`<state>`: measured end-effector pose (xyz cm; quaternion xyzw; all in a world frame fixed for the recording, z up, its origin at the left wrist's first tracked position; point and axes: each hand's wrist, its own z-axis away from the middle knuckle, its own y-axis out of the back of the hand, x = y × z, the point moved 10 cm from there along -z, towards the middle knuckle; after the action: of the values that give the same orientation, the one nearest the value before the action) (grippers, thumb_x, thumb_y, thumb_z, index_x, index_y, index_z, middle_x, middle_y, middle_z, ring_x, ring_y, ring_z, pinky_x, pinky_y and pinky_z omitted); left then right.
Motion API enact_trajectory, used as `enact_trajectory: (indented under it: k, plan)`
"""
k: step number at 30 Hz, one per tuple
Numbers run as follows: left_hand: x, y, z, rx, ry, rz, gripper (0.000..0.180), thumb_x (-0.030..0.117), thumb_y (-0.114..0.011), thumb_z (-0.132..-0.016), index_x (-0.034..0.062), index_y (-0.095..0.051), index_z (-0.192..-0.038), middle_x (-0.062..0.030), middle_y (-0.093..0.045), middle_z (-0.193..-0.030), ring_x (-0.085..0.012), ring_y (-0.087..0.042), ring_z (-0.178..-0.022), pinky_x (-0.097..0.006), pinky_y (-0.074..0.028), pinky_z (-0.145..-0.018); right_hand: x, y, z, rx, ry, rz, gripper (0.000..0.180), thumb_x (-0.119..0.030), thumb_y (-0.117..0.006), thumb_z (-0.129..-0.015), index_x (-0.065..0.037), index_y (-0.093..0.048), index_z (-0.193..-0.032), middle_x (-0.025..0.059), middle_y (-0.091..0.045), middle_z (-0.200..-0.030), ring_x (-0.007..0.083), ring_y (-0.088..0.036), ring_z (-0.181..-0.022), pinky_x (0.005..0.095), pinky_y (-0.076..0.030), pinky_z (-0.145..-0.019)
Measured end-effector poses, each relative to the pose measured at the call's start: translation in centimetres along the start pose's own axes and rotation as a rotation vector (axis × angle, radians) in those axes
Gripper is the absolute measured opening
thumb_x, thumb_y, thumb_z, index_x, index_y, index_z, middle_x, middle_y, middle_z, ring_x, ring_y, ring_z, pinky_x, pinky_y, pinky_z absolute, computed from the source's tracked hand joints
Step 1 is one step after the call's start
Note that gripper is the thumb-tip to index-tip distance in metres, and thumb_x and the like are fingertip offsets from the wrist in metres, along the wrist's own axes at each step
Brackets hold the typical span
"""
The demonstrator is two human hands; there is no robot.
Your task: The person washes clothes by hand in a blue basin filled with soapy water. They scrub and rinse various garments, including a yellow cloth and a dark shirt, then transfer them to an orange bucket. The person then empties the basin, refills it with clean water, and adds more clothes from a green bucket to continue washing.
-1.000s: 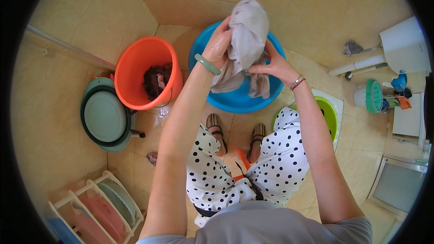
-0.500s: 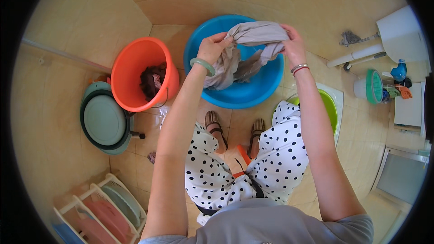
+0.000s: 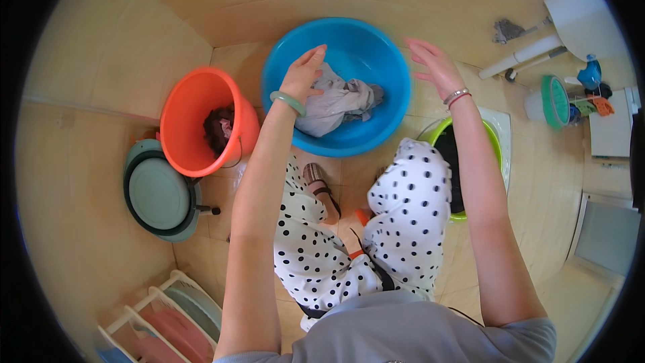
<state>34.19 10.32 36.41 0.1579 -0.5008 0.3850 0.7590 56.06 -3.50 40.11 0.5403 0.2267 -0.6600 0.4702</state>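
Hovering left hand (image 3: 302,78) above basin (image 3: 381,57)

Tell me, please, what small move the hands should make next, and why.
Probably the right hand should move leftward and take the right end of the pale grey cloth: that hand looks empty and appears mostly beyond the right rim of the blue basin, while the cloth lies bunched inside, nearer the left hand, which also seems empty.

The unclenched left hand (image 3: 304,75) and loosely spread right hand (image 3: 433,66) hover well apart, a bare forearm (image 3: 260,178) stretching back from each.
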Motion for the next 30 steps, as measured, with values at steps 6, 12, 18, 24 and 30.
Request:
enact_trajectory:
  k: [6,12,18,24,30]
  plan:
    - [2.4,-11.6,-0.6,-0.167,-0.075,0.165,0.042,0.032,-0.051,-0.093,0.0151,-0.048,-0.131,-0.0115,-0.047,-0.132,-0.0268,-0.039,-0.125,-0.048,-0.039,-0.096,7.2,13.7,7.2,0.198,-0.122,0.215,0.037,-0.035,-0.061,-0.086,-0.013,-0.062,-0.116,-0.002,-0.062,-0.114,0.0101,-0.054,-0.105,0.0283,-0.044,-0.085]
    - [0.7,-27.2,1.1,-0.297,-0.047,0.18,0.036,0.019,-0.054,-0.088,0.0138,-0.052,-0.124,-0.0067,-0.052,-0.122,-0.0229,-0.045,-0.113,-0.043,-0.042,-0.089,18.0,22.9,16.6,0.325,-0.168,0.541,0.068,-0.04,-0.073,-0.07,-0.004,-0.053,-0.125,0.0149,-0.057,-0.123,0.0256,-0.055,-0.112,0.0339,-0.04,-0.098]
    - [-11.3,-33.4,3.0,-0.385,0.33,0.078,0.042,0.022,-0.057,-0.086,0.0157,-0.049,-0.127,-0.0078,-0.048,-0.126,-0.025,-0.043,-0.118,-0.046,-0.042,-0.089,22.8,18.7,22.3,0.548,-0.132,0.907,0.046,-0.018,-0.072,-0.061,-0.014,-0.059,-0.105,0.0157,-0.056,-0.111,0.033,-0.055,-0.098,0.0384,-0.045,-0.089]
    - [-12.0,-34.8,4.1,-0.6,0.238,-0.327,0.065,0.04,-0.067,-0.079,0.0172,-0.041,-0.135,-0.0102,-0.042,-0.134,-0.0275,-0.039,-0.124,-0.049,-0.039,-0.093,18.9,22.1,23.3,0.607,-0.055,0.128,0.031,-0.003,-0.063,-0.063,-0.007,-0.067,-0.094,0.008,-0.065,-0.091,0.0193,-0.061,-0.086,0.0294,-0.048,-0.08]
    - [-7.9,-36.8,7.8,-0.779,0.21,-0.177,0.088,0.049,-0.075,-0.07,0.0124,-0.033,-0.139,-0.0116,-0.044,-0.133,-0.0214,-0.043,-0.121,-0.042,-0.039,-0.094,4.8,21.1,22.4,0.346,0.179,-0.34,0.043,0.002,-0.062,-0.071,0.001,-0.06,-0.114,0.0071,-0.062,-0.108,0.0154,-0.057,-0.098,0.0259,-0.044,-0.088]
